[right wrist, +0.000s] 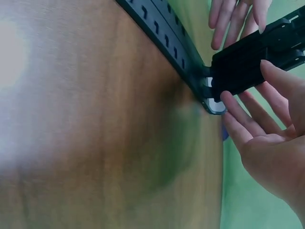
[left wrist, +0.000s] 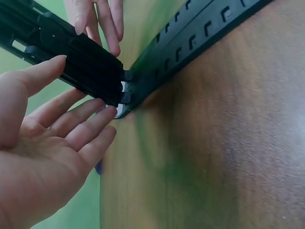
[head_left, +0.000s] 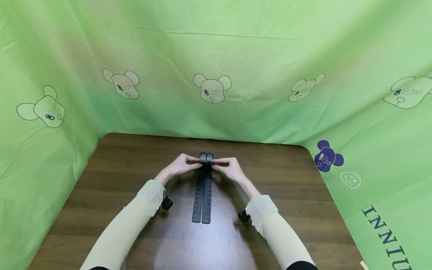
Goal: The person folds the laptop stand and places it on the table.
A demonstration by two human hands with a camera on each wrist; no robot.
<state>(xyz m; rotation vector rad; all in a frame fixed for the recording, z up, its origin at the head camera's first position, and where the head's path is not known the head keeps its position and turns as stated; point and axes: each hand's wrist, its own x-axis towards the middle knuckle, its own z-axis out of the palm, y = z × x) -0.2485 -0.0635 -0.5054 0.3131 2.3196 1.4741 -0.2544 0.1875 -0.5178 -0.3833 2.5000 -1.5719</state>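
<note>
A black folding laptop stand lies on the table, its two long slotted rails side by side and pointing toward me. At its far end a hinged black plate stands raised at an angle from the rails. My left hand pinches the plate's left edge between thumb and fingers. On the opposite edge, my right hand pinches the plate in the same way. In the right wrist view the hinge tabs join the plate to the slotted base, with the lower fingers spread loosely beneath.
The brown wooden table has a rounded far edge. Behind it and along both sides hangs a green cloth printed with bear heads. Black wrist cameras hang below both cuffs, beside the stand.
</note>
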